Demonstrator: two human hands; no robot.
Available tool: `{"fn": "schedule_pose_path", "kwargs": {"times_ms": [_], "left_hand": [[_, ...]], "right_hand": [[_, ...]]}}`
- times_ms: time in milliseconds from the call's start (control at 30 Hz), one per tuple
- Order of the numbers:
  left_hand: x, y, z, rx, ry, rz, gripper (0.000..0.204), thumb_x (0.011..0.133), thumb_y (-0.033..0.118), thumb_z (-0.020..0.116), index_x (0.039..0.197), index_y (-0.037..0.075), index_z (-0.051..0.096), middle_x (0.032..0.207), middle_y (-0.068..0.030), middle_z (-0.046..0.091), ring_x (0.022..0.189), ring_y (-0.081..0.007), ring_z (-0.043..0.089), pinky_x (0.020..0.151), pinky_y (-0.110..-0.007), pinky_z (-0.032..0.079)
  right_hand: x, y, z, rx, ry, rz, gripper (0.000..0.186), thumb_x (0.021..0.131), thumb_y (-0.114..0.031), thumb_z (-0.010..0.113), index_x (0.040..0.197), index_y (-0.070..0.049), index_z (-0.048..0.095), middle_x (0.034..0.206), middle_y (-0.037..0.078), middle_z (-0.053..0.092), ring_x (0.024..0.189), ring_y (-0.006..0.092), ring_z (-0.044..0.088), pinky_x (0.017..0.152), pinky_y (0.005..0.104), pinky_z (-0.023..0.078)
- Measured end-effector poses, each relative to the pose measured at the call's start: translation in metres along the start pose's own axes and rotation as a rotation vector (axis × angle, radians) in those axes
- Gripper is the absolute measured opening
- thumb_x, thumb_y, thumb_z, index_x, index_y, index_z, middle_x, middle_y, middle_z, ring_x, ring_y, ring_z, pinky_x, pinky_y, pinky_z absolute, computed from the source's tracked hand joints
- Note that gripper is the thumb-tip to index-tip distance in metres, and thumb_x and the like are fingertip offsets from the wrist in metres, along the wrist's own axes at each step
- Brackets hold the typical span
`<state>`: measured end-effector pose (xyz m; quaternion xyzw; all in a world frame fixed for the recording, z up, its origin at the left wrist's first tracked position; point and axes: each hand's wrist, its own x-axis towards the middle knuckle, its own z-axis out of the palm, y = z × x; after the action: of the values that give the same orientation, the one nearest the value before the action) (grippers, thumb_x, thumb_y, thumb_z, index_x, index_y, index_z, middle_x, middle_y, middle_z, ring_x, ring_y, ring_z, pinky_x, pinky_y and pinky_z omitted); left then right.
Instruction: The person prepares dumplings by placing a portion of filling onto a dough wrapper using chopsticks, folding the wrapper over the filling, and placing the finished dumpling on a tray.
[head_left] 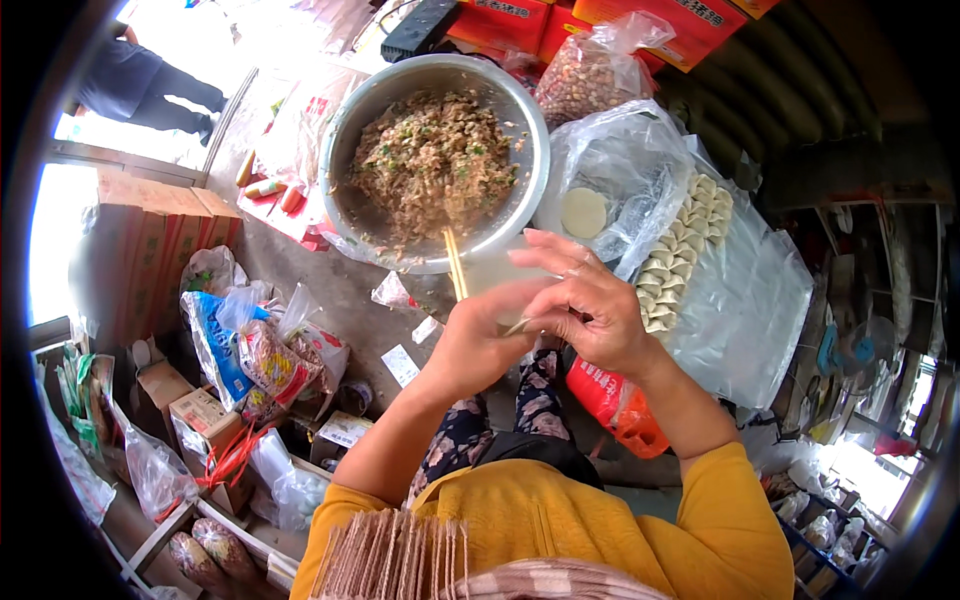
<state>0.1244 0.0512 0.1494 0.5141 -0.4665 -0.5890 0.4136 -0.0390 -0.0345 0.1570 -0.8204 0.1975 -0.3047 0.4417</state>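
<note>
My left hand [478,340] grips a pair of wooden chopsticks [455,264] whose tips point up toward a large metal bowl [520,120] of minced filling [432,160]. My right hand [590,300] presses against the left, the two pinching a pale dumpling wrapper between them; the wrapper is mostly hidden. A round stack of wrappers [584,212] lies in a clear plastic bag just right of the bowl. Several folded dumplings [680,255] sit in rows on a plastic sheet at my right.
A bag of peanuts [590,75] and red cartons [620,20] stand behind the bowl. Cardboard boxes [150,250] and packaged goods [250,350] crowd the floor at left. A red bag [615,405] sits under my right forearm. Another person [140,85] stands far top left.
</note>
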Motion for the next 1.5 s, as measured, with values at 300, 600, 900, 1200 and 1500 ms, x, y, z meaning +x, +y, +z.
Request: {"fn": "schedule_pose_path", "kwargs": {"times_ms": [300, 600, 900, 1200, 1500], "left_hand": [[0.027, -0.002, 0.078, -0.611, 0.168, 0.106, 0.04, 0.089, 0.009, 0.067, 0.124, -0.005, 0.054, 0.117, -0.0118, 0.063, 0.105, -0.018, 0.062, 0.088, -0.033, 0.053], [0.05, -0.002, 0.147, -1.039, 0.109, 0.003, 0.05, 0.09, 0.012, 0.066, 0.133, -0.003, 0.046, 0.122, -0.0126, 0.06, 0.109, -0.0209, 0.06, 0.095, -0.035, 0.049], [0.054, -0.003, 0.194, -0.693, 0.038, 0.184, 0.047, 0.091, 0.013, 0.065, 0.131, -0.003, 0.047, 0.118, -0.0084, 0.059, 0.108, -0.0155, 0.056, 0.094, -0.031, 0.044], [0.074, 0.011, 0.211, 0.181, -0.037, 0.536, 0.033, 0.097, 0.025, 0.048, 0.111, -0.003, 0.057, 0.096, -0.0195, 0.061, 0.08, -0.0349, 0.062, 0.072, -0.038, 0.049], [0.085, 0.021, 0.256, 0.269, -0.154, 0.686, 0.021, 0.095, 0.015, 0.046, 0.1, -0.004, 0.053, 0.088, -0.0178, 0.054, 0.07, -0.0349, 0.056, 0.061, -0.042, 0.048]], "right_hand": [[-0.035, -0.001, -0.046, 0.155, 0.299, 0.144, 0.027, 0.078, -0.011, 0.076, 0.103, -0.007, 0.067, 0.132, 0.015, 0.057, 0.131, 0.0324, 0.046, 0.111, 0.0452, 0.031], [-0.075, 0.01, -0.09, 0.241, 0.183, 0.244, 0.08, 0.075, -0.027, 0.08, 0.14, -0.003, 0.041, 0.146, 0.016, 0.042, 0.135, 0.0313, 0.041, 0.111, 0.0416, 0.03], [-0.11, 0.006, -0.137, -0.201, 0.255, 0.024, 0.039, 0.086, -0.024, 0.067, 0.12, -0.005, 0.059, 0.129, 0.017, 0.056, 0.114, 0.034, 0.058, 0.103, 0.0543, 0.037], [-0.145, 0.002, -0.168, -0.204, 0.204, 0.028, 0.041, 0.093, -0.028, 0.056, 0.128, -0.006, 0.058, 0.137, 0.022, 0.049, 0.118, 0.0347, 0.055, 0.102, 0.0585, 0.033], [-0.178, 0.003, -0.182, 0.064, 0.186, 0.11, 0.043, 0.095, -0.016, 0.041, 0.135, -0.001, 0.042, 0.148, 0.028, 0.032, 0.135, 0.0456, 0.034, 0.11, 0.062, 0.016]]}}
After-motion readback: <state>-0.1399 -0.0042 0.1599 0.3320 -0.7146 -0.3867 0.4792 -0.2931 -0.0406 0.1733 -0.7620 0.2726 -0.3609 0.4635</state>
